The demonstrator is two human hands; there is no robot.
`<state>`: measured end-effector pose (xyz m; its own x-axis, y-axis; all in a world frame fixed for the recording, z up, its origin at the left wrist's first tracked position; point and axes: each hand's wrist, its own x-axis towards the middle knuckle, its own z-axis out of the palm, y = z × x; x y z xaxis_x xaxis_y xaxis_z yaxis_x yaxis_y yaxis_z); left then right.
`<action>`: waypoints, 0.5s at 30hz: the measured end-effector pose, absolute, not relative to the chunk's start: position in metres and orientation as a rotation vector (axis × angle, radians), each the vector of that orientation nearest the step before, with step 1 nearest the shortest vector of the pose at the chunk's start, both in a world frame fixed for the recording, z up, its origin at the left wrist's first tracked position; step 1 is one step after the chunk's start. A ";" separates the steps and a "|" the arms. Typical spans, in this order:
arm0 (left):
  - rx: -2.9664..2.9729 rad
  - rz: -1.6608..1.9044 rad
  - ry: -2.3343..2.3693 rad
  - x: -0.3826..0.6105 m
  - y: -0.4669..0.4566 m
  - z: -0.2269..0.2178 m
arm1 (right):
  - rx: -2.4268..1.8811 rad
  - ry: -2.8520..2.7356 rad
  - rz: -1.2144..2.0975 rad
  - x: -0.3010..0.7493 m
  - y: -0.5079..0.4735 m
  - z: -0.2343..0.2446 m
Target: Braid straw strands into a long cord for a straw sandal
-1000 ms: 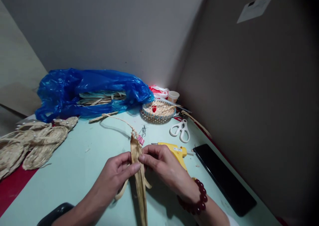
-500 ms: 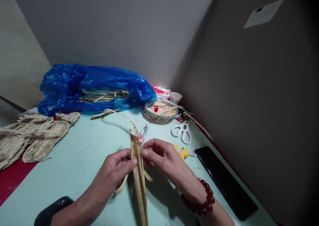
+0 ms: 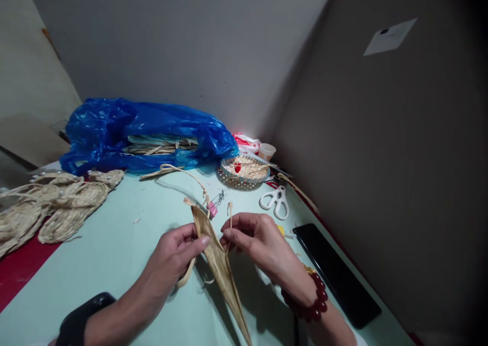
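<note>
A long brown dried leaf (image 3: 218, 259) slants across the middle, its lower end running off the bottom edge. My left hand (image 3: 173, 254) pinches it near the top, thumb in front. Between the thumb and fingers of my right hand (image 3: 261, 241) is a thin strip (image 3: 230, 208), which joins the leaf's right edge lower down. A pale curved strip (image 3: 185, 280) hangs below my left hand. Just beyond the leaf, a pink binder clip (image 3: 212, 209) sits at the near end of a twisted fibre cord (image 3: 196, 182).
A blue plastic bag (image 3: 152, 119) with dried stalks lies along the back wall. Woven slippers (image 3: 76, 206) are at left. Behind my right hand are a round basket (image 3: 246, 170), white-handled scissors (image 3: 281, 203), a paper cup (image 3: 267, 151) and a black phone-like slab (image 3: 337, 275).
The leaf's top has tilted left and its lower end swung right. A thin strip has come away from the leaf's right edge in my right hand.
</note>
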<state>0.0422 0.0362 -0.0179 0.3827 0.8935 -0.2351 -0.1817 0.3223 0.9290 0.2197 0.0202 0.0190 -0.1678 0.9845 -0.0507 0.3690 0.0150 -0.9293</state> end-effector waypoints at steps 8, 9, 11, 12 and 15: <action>0.920 0.852 0.888 0.044 0.036 -0.023 | -1.122 -1.312 1.268 0.222 0.006 0.040; 0.917 0.857 0.884 0.044 0.036 -0.024 | -1.045 -1.223 1.309 0.221 0.003 0.044; 0.925 0.857 0.888 0.043 0.035 -0.026 | -0.886 -1.053 1.344 0.224 -0.003 0.055; 0.934 0.855 0.900 0.043 0.035 -0.026 | -0.824 -0.985 1.328 0.229 -0.008 0.062; 0.958 0.870 0.939 0.043 0.035 -0.027 | -0.745 -0.884 1.140 0.271 -0.033 0.073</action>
<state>0.0429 0.0351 -0.0274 0.3410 0.9057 -0.2518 -0.1822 0.3265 0.9275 0.2708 -0.0330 0.0728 0.1689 0.9641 0.2048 -0.4378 0.2596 -0.8608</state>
